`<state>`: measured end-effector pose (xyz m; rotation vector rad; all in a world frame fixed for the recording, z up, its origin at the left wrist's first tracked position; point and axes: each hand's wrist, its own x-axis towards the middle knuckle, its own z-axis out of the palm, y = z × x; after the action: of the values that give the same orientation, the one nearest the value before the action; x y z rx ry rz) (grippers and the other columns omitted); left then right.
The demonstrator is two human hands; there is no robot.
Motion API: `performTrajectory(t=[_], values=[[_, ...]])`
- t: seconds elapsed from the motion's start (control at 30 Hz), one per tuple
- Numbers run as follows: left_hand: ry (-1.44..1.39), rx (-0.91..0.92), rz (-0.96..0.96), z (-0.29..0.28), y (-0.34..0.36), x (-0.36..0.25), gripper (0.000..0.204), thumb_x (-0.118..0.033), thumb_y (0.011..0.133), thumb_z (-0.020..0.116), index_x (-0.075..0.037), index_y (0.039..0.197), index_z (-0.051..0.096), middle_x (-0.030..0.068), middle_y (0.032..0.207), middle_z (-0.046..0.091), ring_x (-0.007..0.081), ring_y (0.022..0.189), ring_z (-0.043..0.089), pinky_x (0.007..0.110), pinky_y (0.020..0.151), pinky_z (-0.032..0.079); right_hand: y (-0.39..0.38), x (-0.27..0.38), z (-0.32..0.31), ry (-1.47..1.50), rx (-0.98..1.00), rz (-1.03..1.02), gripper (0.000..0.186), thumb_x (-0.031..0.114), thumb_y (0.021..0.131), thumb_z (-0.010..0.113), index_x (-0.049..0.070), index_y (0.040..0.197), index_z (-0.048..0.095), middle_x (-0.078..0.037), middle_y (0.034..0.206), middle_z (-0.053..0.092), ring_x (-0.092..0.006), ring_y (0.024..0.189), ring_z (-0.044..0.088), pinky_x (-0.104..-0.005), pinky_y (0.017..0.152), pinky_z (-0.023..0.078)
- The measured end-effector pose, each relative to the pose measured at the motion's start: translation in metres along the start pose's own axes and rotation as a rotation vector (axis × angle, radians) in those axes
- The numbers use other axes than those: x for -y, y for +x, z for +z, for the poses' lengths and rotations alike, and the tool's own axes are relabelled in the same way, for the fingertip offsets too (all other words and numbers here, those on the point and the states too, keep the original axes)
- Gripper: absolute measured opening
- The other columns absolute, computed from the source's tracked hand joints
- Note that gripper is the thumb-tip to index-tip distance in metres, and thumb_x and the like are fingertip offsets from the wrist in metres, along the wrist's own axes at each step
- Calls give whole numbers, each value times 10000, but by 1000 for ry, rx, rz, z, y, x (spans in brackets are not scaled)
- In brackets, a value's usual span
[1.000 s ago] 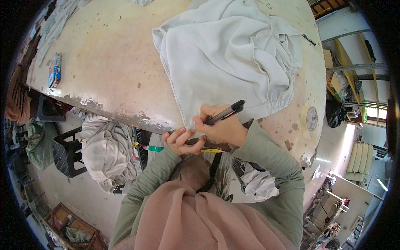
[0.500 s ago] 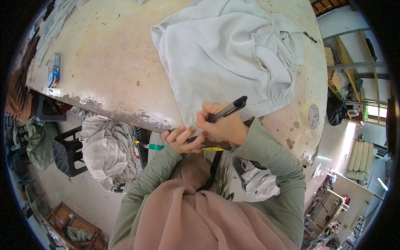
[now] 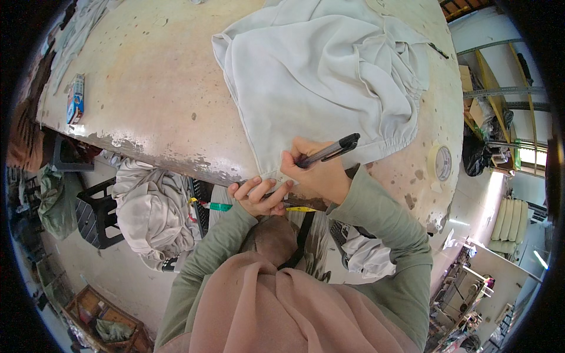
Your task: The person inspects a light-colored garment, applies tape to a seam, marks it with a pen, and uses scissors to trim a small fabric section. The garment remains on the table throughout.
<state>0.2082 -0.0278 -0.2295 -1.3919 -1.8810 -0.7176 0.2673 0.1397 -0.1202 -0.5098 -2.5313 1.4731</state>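
Note:
A pale grey garment (image 3: 294, 82) lies rumpled on the worn table (image 3: 159, 88), with a gathered elastic edge on its right side. Its narrow near corner reaches the table's front edge, where my left hand (image 3: 260, 196) pinches it with fingers curled. In my right hand (image 3: 322, 173) is a dark pen (image 3: 331, 152), gripped as for writing, its back end slanting up to the right. The pen's tip is hidden behind my fingers, close to the fabric corner, so I cannot see whether it touches.
A tape roll (image 3: 440, 163) lies at the table's right edge, a small blue-and-red box (image 3: 76, 99) at the far left. Below the table on the left are a heap of pale cloth (image 3: 154, 206) and a black plastic stool (image 3: 97, 217). More cloth (image 3: 368, 254) sits in a crate below right.
My right hand has turned slightly, and the pen's back end has swung a little to the right. The garment's far left corner has shifted slightly left. My left hand keeps its pinch.

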Motion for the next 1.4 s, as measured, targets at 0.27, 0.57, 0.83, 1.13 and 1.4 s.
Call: performTrajectory(t=[0.27, 0.57, 0.83, 1.13, 1.4], values=[[-14, -33, -1, 1, 1, 0, 382, -447, 802, 374, -424, 1072, 642, -68, 1037, 461, 133, 1096, 373, 408, 1070, 140, 3, -3, 6, 43, -68, -111, 284, 107, 806, 651, 20, 633, 444, -39, 501, 404, -94, 464, 329, -288, 423, 323], [-16, -81, -6, 5, 1, -1, 394, -479, 873, 303, -427, 1069, 640, -64, 1029, 463, 138, 1067, 380, 406, 1074, 136, 1, -3, 5, 69, -71, -95, 282, 101, 818, 634, 22, 641, 430, -38, 505, 382, -93, 474, 324, -294, 430, 314], [0, -25, 18, 0, 1, 1, 402, -462, 806, 353, -409, 1074, 648, -66, 1020, 470, 144, 1066, 380, 412, 1074, 141, 5, -4, 6, 10, -129, -149, 282, 89, 837, 615, 28, 641, 422, -15, 523, 410, -80, 468, 337, -278, 426, 310], [-59, 64, -154, -11, 21, -14, 448, -378, 717, 391, -321, 1048, 688, -72, 1096, 563, 144, 986, 416, 385, 983, 199, 17, -4, -4, 149, -86, 88, 267, 176, 799, 662, 23, 647, 503, -104, 480, 462, -199, 384, 448, -344, 403, 352], [-105, 112, -156, -18, 28, -12, 415, -390, 696, 414, -298, 997, 684, -44, 1161, 595, 169, 966, 414, 392, 915, 223, 16, -12, 2, 24, -130, -90, 266, 176, 779, 660, 28, 641, 487, -114, 506, 488, -237, 422, 470, -349, 431, 386]])
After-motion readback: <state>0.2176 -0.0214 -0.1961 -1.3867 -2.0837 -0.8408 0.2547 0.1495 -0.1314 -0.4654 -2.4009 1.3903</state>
